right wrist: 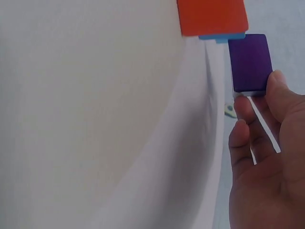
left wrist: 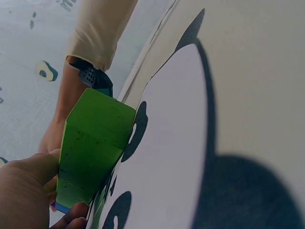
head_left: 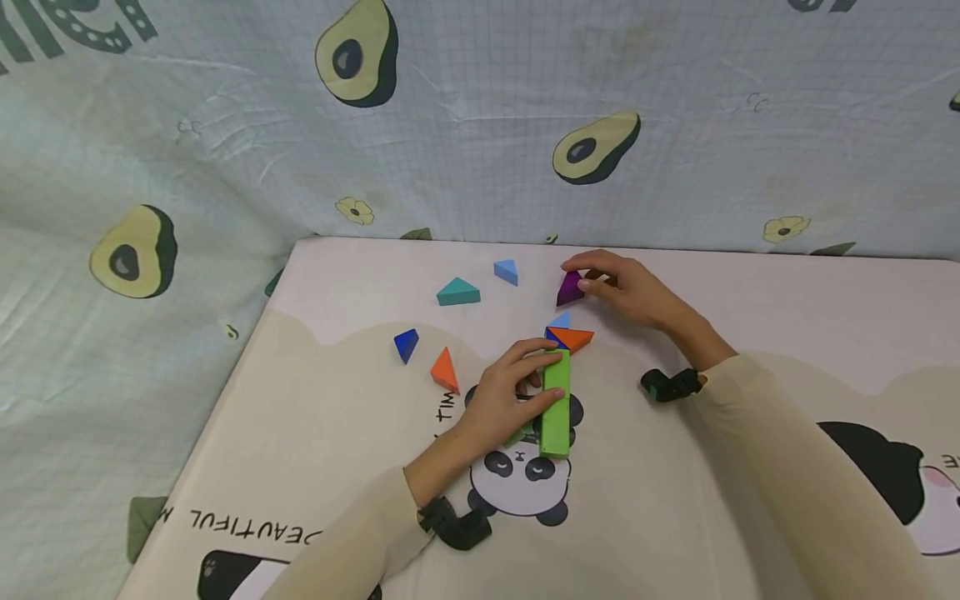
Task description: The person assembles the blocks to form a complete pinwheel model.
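The left hand (head_left: 501, 398) is bent over a long green block (head_left: 555, 417), its thumb on the top and its fingers curled at the side, holding the block where it lies over a printed panda (head_left: 517, 492) on the worktop (head_left: 637, 517). The right hand (head_left: 630, 287) pinches a purple block (head_left: 570, 290) between thumb and fingers, near the far edge of the worktop; whether the purple block rests there or is lifted cannot be told. The green block points away from the person, and at its far end sit a dark blue block (head_left: 551, 334) and an orange block (head_left: 576, 338) side by side, with a pale blue block (head_left: 561, 320) just beyond them. The purple block is apart from these, a little farther back. To the left, loose and apart from one another, lie a teal block (head_left: 458, 292), a light blue triangle (head_left: 506, 272), a small navy piece (head_left: 406, 345) and a red-orange triangle (head_left: 445, 371). A black device (head_left: 453, 525) is worn at the left wrist and another (head_left: 670, 386) at the right; an avocado-printed cloth (head_left: 465, 167) hangs behind.
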Demonstrator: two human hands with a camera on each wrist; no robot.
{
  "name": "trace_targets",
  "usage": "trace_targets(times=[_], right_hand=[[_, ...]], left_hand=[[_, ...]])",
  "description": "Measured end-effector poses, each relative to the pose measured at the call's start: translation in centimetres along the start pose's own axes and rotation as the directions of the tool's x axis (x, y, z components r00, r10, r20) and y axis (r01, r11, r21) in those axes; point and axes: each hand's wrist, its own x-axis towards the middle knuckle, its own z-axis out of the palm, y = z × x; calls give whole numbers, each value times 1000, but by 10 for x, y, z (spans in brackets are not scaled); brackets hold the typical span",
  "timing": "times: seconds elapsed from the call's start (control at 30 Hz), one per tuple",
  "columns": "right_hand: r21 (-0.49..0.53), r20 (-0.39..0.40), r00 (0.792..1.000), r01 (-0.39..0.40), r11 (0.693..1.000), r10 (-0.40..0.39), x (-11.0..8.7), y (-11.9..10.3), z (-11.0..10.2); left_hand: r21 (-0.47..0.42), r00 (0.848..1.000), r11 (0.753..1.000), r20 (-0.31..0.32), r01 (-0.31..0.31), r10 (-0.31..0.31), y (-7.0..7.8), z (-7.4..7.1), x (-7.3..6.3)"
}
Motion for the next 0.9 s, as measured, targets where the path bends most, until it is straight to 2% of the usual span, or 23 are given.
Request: trace_targets(times=[0.17,0.43,0.7,0.9], right_hand=[[24,44,998,33,999,-34,4,-6,5],[54,127,992,-12,998,5,6,-9,11],[50,194,981,-11,999,1,7,-6,11],[52,204,979,-19,998,8,7,-9,10]], left_hand=[[2,1000,1000,0,4,-4,-1,0,0],[-7,1000,1000,0,-5,5,-1,1,0],[-17,999,999,-5,-31,31,-3,1,0],[-11,1000,1000,-6,-30,30,-2,1,0]])
